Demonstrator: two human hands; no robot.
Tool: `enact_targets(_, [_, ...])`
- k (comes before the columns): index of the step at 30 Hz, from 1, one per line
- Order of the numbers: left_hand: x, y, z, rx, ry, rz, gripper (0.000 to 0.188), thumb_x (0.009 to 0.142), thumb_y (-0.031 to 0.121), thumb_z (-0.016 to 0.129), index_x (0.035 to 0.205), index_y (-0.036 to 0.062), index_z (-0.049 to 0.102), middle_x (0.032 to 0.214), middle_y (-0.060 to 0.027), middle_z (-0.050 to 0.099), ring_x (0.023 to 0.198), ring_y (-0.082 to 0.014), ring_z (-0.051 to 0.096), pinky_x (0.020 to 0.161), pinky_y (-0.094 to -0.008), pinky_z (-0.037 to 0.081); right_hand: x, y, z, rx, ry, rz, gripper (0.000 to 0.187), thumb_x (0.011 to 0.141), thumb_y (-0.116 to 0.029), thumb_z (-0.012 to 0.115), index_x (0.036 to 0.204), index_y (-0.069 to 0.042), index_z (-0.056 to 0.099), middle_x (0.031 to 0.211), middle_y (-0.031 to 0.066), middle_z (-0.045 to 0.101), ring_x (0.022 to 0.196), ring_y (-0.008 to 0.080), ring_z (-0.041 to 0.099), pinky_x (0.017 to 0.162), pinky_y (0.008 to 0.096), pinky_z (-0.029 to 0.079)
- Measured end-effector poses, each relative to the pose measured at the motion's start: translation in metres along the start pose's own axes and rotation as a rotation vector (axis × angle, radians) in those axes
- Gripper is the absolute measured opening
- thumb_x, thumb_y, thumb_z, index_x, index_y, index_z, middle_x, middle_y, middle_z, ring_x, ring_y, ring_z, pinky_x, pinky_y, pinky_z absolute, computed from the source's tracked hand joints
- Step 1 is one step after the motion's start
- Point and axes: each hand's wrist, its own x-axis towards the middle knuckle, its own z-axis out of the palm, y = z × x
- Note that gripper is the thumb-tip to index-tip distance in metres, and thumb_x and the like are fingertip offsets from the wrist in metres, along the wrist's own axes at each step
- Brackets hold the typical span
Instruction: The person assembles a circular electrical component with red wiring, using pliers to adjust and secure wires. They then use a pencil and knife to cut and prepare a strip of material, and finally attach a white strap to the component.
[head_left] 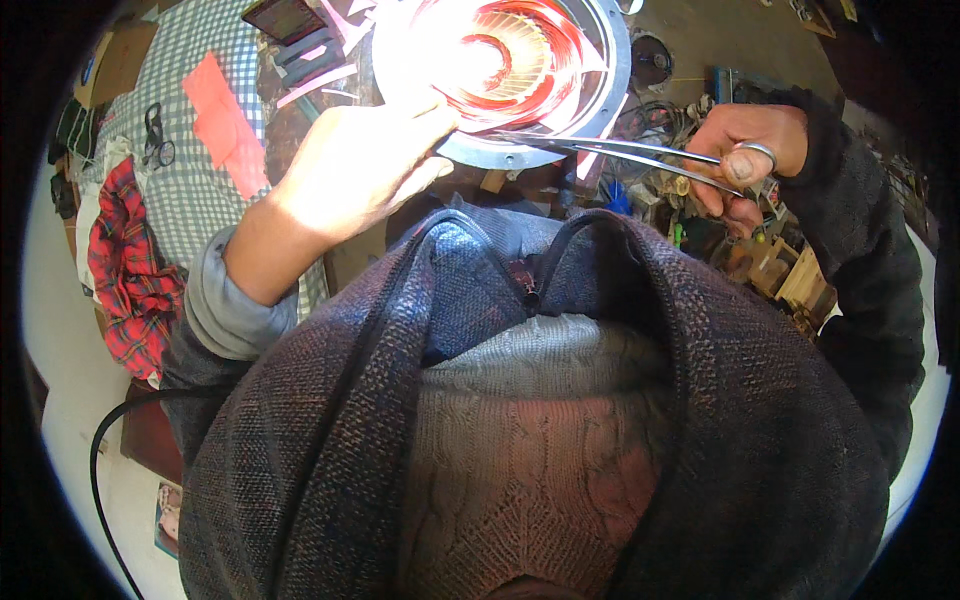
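A round motor stator [617, 50] with a grey metal rim stands at the top centre, its copper windings [567, 85] coiled inside; strong glare whitens its left part. My left hand [365, 165] reaches the stator's near left edge, its thumb and fingers drawn together at the windings. Whatever lies between those fingertips is lost in the glare. In my right hand [745, 160] is a pair of long metal scissors [640, 149], with finger and thumb at the handles. The handles are spread, and the blade tips point left over the stator's near rim, close to my left fingers.
Left of the stator, a checked cloth [185, 75] carries pink sheet pieces [222, 125] and small black scissors [158, 135]. A red plaid cloth [130, 270] hangs nearby. Pale pink strips [318, 85] lie beside the stator. Wires, wooden pieces [803, 278] and clutter fill the right side.
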Motion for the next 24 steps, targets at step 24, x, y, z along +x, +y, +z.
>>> enact_targets(24, [0.004,-0.004,0.005,-0.005,-0.002,0.055,0.040,0.091,0.020,0.071,0.129,0.0123,0.063,0.127,-0.0152,0.066,0.079,-0.0331,0.071,0.071,-0.0401,0.059,0.019,0.029,-0.038,0.005,0.085,0.025,0.047,0.087,-0.045,0.079,0.092,0.000,0.064,0.060,0.0031,0.055,0.053,0.0143,0.062,0.062,0.0365,0.063])
